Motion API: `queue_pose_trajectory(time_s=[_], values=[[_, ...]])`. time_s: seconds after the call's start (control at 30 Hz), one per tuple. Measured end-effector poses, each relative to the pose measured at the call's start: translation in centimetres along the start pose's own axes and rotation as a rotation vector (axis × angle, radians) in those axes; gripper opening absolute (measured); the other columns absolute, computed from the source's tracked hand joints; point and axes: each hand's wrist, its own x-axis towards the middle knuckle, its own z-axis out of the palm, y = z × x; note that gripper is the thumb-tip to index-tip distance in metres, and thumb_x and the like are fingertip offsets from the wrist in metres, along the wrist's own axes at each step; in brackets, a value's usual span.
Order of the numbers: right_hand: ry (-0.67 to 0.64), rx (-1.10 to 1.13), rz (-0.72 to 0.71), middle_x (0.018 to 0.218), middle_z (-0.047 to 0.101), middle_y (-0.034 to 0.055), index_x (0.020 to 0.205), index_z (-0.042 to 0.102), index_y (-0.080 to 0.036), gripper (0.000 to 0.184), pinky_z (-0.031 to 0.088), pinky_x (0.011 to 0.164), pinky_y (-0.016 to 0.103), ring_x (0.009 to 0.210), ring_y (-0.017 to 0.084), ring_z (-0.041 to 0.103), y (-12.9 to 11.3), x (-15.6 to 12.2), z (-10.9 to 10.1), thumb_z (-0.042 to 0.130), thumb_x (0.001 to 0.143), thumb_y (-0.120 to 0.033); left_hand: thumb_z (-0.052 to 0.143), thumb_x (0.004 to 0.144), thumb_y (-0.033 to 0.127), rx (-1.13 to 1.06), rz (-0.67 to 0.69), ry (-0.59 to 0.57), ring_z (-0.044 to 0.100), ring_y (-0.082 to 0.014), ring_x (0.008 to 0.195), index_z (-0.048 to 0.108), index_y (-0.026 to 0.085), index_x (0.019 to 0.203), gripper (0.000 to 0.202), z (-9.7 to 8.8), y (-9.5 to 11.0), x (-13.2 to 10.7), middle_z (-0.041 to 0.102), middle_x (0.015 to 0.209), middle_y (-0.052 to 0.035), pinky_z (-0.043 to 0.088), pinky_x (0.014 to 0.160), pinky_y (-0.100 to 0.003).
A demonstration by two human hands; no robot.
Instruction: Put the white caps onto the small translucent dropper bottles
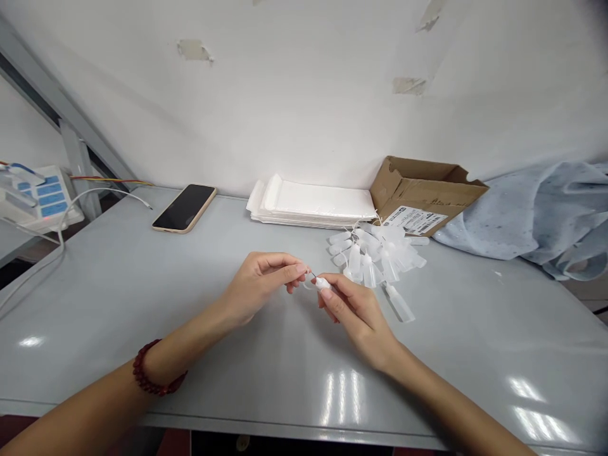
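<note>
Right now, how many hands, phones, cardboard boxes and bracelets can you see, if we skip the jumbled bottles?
Left hand and right hand: 2 hands
Phone: 1
Cardboard box: 1
Bracelet: 1
Total: 5

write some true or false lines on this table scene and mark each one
1. The phone lies left of the plastic bottles. True.
2. The bottles stand in a neat row. False: most are in a loose heap.
3. The right hand holds a small white object, with the left hand pinched close by. True.
4. The hands are far apart. False: they are close together.
5. A red bracelet is on the left wrist. True.
6. The phone's screen is lit. False: it is dark.
</note>
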Motion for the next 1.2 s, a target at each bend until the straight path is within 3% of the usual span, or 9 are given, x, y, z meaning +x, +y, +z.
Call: queue_pose_trajectory(time_s=[0.33, 0.77, 1.2], values=[[-0.003, -0.024, 0.008, 0.070, 0.050, -0.0005, 0.090, 0.057, -0.019, 0.024, 0.034, 0.055, 0.025, 0.059, 0.012, 0.043, -0.03, 0.12, -0.09, 0.041, 0.094, -0.036, 0.063, 0.081, 0.031, -0.016, -0.020, -0.019, 0.051, -0.0114, 0.063, 0.069, 0.017, 0.071, 0.019, 0.18, 0.22, -0.14, 0.063, 0.070, -0.0006, 0.045, 0.065, -0.025], [-0.010, -0.080, -0.012, 0.064, 0.044, -0.0021, 0.079, 0.055, -0.019, 0.027, 0.030, 0.053, 0.025, 0.055, 0.011, 0.039, -0.17, 0.14, -0.13, 0.039, 0.095, -0.034, 0.061, 0.083, 0.030, 0.061, 0.003, -0.022, 0.051, -0.0106, 0.064, 0.069, 0.017, 0.071, 0.019, 0.09, 0.16, -0.21, 0.063, 0.069, 0.0007, 0.043, 0.065, -0.023], [0.007, -0.317, -0.152, 0.066, 0.048, -0.0008, 0.079, 0.050, -0.018, 0.025, 0.034, 0.056, 0.026, 0.058, 0.013, 0.044, 0.29, 0.30, -0.09, 0.035, 0.096, -0.027, 0.057, 0.085, 0.021, 0.412, 0.280, 0.025, 0.056, -0.0129, 0.071, 0.066, 0.016, 0.074, 0.015, 0.49, -0.33, -0.36, 0.063, 0.074, -0.0012, 0.043, 0.064, -0.024]])
